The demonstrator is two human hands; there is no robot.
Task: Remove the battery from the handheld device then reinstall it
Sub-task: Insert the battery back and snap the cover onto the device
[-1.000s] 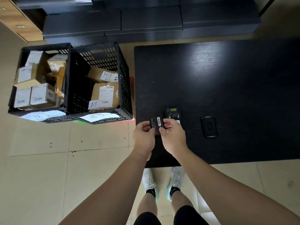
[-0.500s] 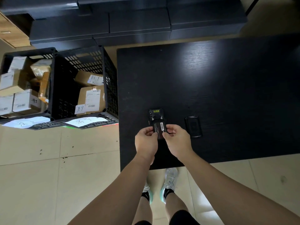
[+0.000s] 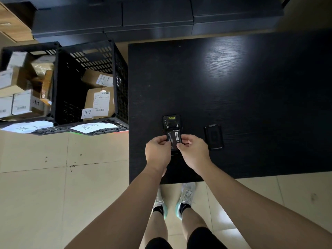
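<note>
A black handheld device [image 3: 171, 121] lies face down on the black table [image 3: 233, 87], its back open and a yellow label near its far end. A black battery [image 3: 173, 137] with a white barcode sticker sits over the device's open bay. My left hand [image 3: 158, 151] pinches the battery's left edge. My right hand [image 3: 193, 150] pinches its right edge near the lower corner. The device's lower half is hidden under both hands. A black back cover [image 3: 213, 137] lies flat on the table to the right of my right hand.
Two black plastic crates [image 3: 118, 83] holding cardboard parcels stand on the tiled floor left of the table, with paper labels on their front rims. Dark cabinets [image 3: 158, 17] run along the far side. The table's near edge is just behind my wrists.
Both hands have carried the battery from the device's left side forward over its open back, and it has turned lengthwise into line with the device. The view has shifted left.
</note>
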